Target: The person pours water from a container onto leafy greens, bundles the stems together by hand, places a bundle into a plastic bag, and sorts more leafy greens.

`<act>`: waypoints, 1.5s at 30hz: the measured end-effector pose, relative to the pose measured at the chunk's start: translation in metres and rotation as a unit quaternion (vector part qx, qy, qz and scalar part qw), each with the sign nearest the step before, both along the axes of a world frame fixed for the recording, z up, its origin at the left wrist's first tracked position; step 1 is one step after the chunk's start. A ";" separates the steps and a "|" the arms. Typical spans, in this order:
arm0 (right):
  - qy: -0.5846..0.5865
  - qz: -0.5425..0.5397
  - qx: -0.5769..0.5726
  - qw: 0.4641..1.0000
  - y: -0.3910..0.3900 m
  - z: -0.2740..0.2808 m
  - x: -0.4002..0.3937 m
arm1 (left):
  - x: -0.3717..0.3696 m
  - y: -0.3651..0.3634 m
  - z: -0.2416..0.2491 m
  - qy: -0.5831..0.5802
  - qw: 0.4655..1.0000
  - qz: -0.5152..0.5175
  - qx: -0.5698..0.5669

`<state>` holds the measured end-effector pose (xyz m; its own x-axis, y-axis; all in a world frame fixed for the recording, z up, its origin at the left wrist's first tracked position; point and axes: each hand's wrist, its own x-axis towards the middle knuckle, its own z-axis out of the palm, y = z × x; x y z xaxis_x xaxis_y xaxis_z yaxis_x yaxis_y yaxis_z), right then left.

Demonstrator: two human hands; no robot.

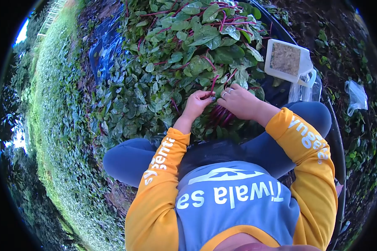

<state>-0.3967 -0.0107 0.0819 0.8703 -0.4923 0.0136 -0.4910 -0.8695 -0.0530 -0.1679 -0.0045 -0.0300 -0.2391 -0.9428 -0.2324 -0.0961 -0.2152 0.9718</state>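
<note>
My left hand (199, 103) pinches a purple-red stem (213, 85) of leafy greens between thumb and fingertips, the stem pointing up and away from me. Close to its right, my right hand (241, 101), with rings on it, has its fingers curled in; whatever lies in them is hidden. Just below and between both hands shows a cluster of purple stems (223, 115), their cut ends toward my lap. Beyond the hands spreads a large heap of green leaves (180, 54) on purple stems, resembling Malabar spinach.
A white plastic container (285, 60) with a handle and a cut-open side stands at the right of the heap. Clear plastic (305, 93) lies below it, and a thin plastic bag (356, 98) is farther right. Blue sheeting (107, 44) lies left. My crossed legs (130, 161) border the heap.
</note>
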 end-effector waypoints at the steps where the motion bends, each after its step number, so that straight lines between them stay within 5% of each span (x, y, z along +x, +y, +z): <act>1: 0.000 0.000 0.000 1.000 -0.001 0.000 0.000 | 0.001 0.001 0.003 -0.052 0.995 -0.037 -0.073; 2: -0.019 0.000 0.002 1.000 -0.003 0.000 0.001 | 0.003 0.004 0.007 -0.105 0.981 -0.071 -0.145; 4: -0.043 0.012 0.005 0.999 -0.006 -0.001 0.006 | 0.003 0.014 -0.006 -0.026 0.994 -0.052 -0.097; 6: -0.077 -0.021 -0.044 0.996 -0.006 -0.002 0.006 | -0.004 0.024 0.006 -0.099 0.986 -0.052 -0.120; 8: -0.054 -0.020 -0.003 0.998 -0.005 0.002 0.009 | -0.015 0.025 0.015 0.034 0.999 0.013 0.037; 12: 0.001 -0.031 0.037 0.999 -0.008 0.003 0.014 | -0.015 0.037 0.036 -0.098 0.993 0.013 -0.063; 14: -0.104 0.013 -0.015 0.994 -0.011 -0.001 0.014 | -0.010 0.034 0.023 -0.101 0.993 0.003 -0.066; 16: -0.001 -0.012 0.069 0.998 -0.010 -0.002 0.020 | -0.007 0.033 0.007 0.014 0.999 0.048 0.001; 18: 0.102 -0.037 0.149 0.983 -0.011 -0.003 0.022 | 0.033 0.016 -0.049 -0.310 0.908 -0.060 -0.275; 20: 0.075 -0.014 0.083 0.994 -0.011 -0.004 0.023 | 0.047 0.024 -0.066 -0.399 0.869 0.273 -0.106; 22: 0.077 -0.005 0.076 0.994 -0.015 0.002 0.022 | 0.068 0.029 -0.085 -0.344 0.852 0.386 0.085; 27: 0.055 0.014 0.044 0.997 -0.012 -0.004 0.023 | 0.078 0.027 -0.101 -0.242 0.901 0.359 0.027; 29: 0.004 0.046 0.035 0.998 -0.010 -0.005 0.025 | 0.076 0.020 -0.073 -0.055 0.931 0.339 0.126; 30: 0.006 0.042 0.032 0.999 -0.010 -0.006 0.027 | 0.073 0.016 -0.058 -0.052 0.933 0.335 0.123; 36: -0.056 0.073 -0.003 0.996 -0.005 -0.014 0.034 | 0.034 0.003 -0.009 -0.002 0.981 0.183 0.062; 38: -0.057 0.066 -0.016 0.996 -0.006 -0.011 0.037 | 0.020 0.008 -0.006 0.086 0.983 0.092 0.132; 40: -0.078 0.053 -0.014 0.995 -0.008 -0.010 0.036 | 0.012 0.006 0.000 0.245 0.914 0.078 0.315; 43: -0.055 0.014 -0.014 0.998 -0.011 -0.008 0.033 | -0.012 0.008 0.047 0.202 0.948 0.105 0.222; 45: -0.054 -0.008 -0.018 0.998 -0.014 -0.004 0.031 | -0.009 -0.001 0.031 0.203 0.959 0.071 0.182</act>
<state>-0.3654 -0.0242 0.0780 0.8553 -0.5028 0.1251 -0.4972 -0.8644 -0.0744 -0.1767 -0.0051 0.0014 -0.2551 -0.8463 -0.4677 0.3308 -0.5309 0.7802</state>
